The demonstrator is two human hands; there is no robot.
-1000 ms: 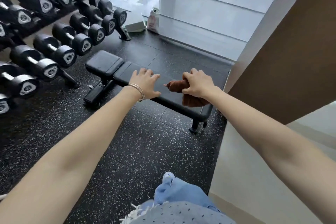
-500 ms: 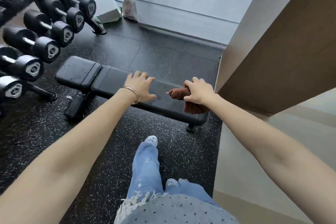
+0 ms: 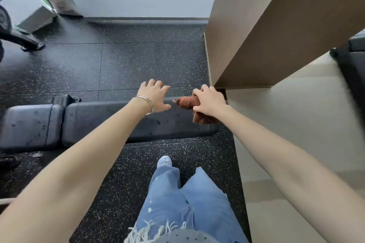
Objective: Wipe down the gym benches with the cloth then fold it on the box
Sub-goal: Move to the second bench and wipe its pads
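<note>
A black padded gym bench (image 3: 94,122) lies flat across the floor in front of me, its pad spotted with dark marks. My right hand (image 3: 209,102) grips a bunched rust-brown cloth (image 3: 185,102) at the bench's right end, and part of the cloth hangs below my palm. My left hand (image 3: 156,94) hovers over the far edge of the pad with its fingers spread, a thin bangle on the wrist. No box for folding is plainly in view.
A brown wall or column (image 3: 266,25) stands close on the right, its corner right behind my right hand. A dumbbell rack foot (image 3: 23,41) and a white carton (image 3: 33,16) sit at the far left. My legs in jeans (image 3: 177,199) stand on the speckled floor.
I have stepped closer and my view has swung right, so the dumbbell rack has left the frame. The bench now lies level below me. Both hands keep their places and the cloth stays gripped.
</note>
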